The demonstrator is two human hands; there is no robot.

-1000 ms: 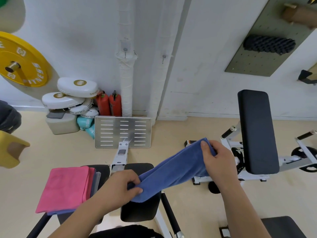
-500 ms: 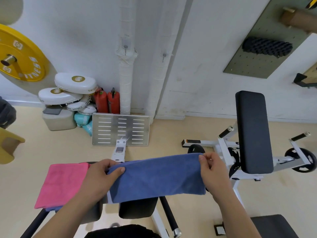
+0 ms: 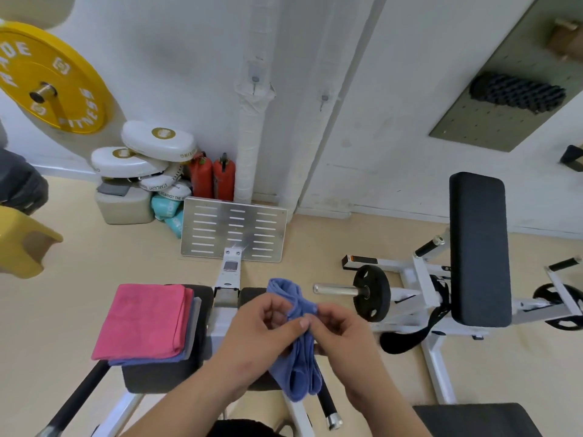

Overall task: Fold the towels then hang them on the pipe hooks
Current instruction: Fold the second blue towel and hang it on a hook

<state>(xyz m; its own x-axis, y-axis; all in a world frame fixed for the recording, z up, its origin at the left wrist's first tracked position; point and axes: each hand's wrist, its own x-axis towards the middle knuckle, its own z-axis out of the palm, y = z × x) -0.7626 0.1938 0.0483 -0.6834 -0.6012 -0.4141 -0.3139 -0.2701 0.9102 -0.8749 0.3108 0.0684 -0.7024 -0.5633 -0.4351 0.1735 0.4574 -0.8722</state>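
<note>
A blue towel point(image 3: 301, 370) hangs doubled over between my two hands, its folded end bunched above my fingers. My left hand point(image 3: 263, 329) and my right hand point(image 3: 342, 334) meet at its middle, and each pinches the cloth. To the left, a folded pink towel point(image 3: 145, 320) tops a small stack with a blue and a grey towel under it, on a black machine pad point(image 3: 157, 375). On the wall ahead run two white pipes point(image 3: 250, 146), each with a small hook: one hook point(image 3: 255, 79) on the left pipe, another hook point(image 3: 324, 98) on the right. Both hooks are bare.
A metal foot plate point(image 3: 233, 230) leans near the pipes, with two red extinguishers point(image 3: 213, 176) and white pads point(image 3: 157, 141) to its left. A black padded bench point(image 3: 478, 247) with a weight plate point(image 3: 370, 293) stands right. A yellow plate point(image 3: 50, 77) hangs at the far left.
My hands, which held the blue towel stretched wide, have come together. The towel now hangs folded in half between them.
</note>
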